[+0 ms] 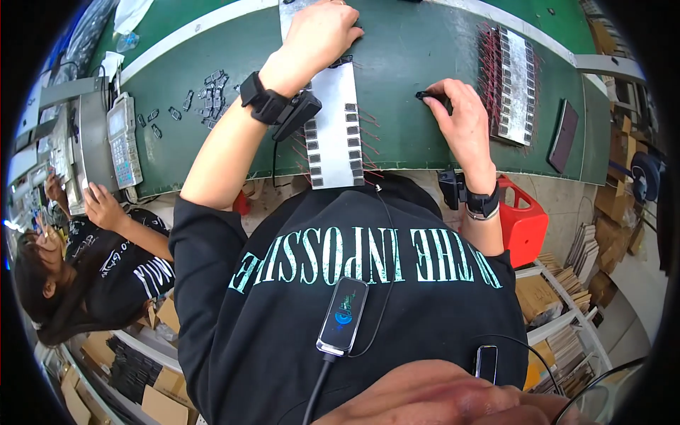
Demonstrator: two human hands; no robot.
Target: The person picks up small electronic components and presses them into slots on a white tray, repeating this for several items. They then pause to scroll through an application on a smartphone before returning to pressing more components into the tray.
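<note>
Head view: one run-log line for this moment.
left hand: over metal strip; right hand: pinching small black part; loose black parts: on green table

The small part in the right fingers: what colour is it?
Black; the small part shows best in the head view.

At a green table (pixel 407 145), the person's left hand (pixel 322 32) is over the far part of a pale strip (pixel 335 134) edged with black squares and red wires. The right hand (pixel 460 110) pinches a small black part (pixel 422 95). I see loose parts (pixel 212 99) lying left, wired strips (pixel 516 92) right.
</note>
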